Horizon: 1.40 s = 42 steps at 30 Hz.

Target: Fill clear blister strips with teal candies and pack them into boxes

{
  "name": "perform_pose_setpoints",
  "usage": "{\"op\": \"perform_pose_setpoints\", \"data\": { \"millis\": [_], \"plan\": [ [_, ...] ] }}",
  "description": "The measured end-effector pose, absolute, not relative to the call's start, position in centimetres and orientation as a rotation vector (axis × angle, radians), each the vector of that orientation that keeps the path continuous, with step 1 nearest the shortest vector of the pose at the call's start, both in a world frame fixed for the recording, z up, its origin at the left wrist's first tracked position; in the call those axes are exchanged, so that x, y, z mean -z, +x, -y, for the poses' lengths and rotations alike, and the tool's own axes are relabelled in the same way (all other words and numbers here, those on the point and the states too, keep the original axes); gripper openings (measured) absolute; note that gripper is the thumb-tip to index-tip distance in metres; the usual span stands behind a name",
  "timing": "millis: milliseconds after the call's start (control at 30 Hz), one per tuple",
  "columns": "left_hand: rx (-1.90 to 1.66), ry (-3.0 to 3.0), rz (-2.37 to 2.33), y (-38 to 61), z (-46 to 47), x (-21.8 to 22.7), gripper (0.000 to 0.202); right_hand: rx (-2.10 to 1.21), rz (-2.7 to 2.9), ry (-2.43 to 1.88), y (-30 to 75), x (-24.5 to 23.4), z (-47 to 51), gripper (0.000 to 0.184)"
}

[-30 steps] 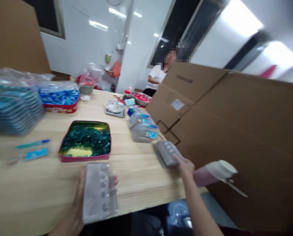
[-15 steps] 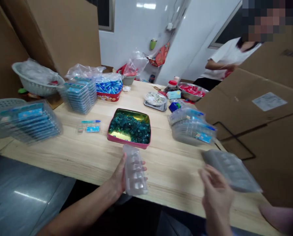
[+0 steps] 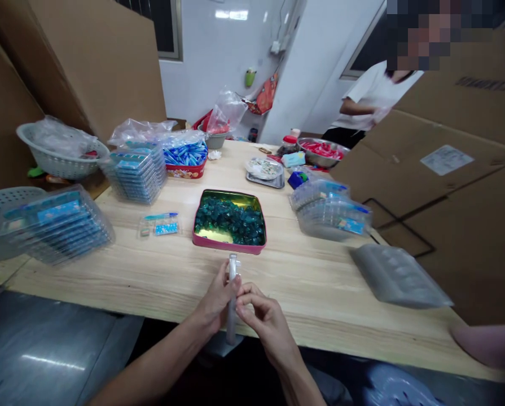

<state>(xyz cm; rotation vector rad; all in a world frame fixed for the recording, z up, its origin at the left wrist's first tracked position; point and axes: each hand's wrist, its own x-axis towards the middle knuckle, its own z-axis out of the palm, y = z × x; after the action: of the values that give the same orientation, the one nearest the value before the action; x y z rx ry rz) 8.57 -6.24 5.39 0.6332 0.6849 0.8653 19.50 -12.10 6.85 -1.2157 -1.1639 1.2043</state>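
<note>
While I hold it edge-on over the near edge of the wooden table (image 3: 320, 293), my left hand (image 3: 215, 301) clasps the clear plastic blister tray (image 3: 232, 326), fingers curled around it. My right hand (image 3: 266, 320) pinches its other side. The tray stands just in front of the pink tin of green candies (image 3: 229, 221), and a stack of empty blister trays (image 3: 398, 276) lies off to the right.

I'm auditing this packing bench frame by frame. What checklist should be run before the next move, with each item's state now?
1. Clear tray gripped by left hand: ok.
2. Right hand also pinching the tray's edge: ok.
3. Tray lying flat, pockets up: not ok, it stands edge-on.
4. Tray pockets empty: cannot tell.
5. Tin open, green candies inside: ok.
6. Spare tray stack resting on the table, apart from both hands: ok.
</note>
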Motion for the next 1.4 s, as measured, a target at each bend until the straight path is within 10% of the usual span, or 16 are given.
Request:
{"op": "perform_pose_setpoints", "data": {
  "millis": [1400],
  "plan": [
    [-0.705,0.535,-0.781,9.7,6.0,-5.6,0.061,-0.946,1.306,-1.404,26.8,-8.7,11.6,0.021]
  ]
}}
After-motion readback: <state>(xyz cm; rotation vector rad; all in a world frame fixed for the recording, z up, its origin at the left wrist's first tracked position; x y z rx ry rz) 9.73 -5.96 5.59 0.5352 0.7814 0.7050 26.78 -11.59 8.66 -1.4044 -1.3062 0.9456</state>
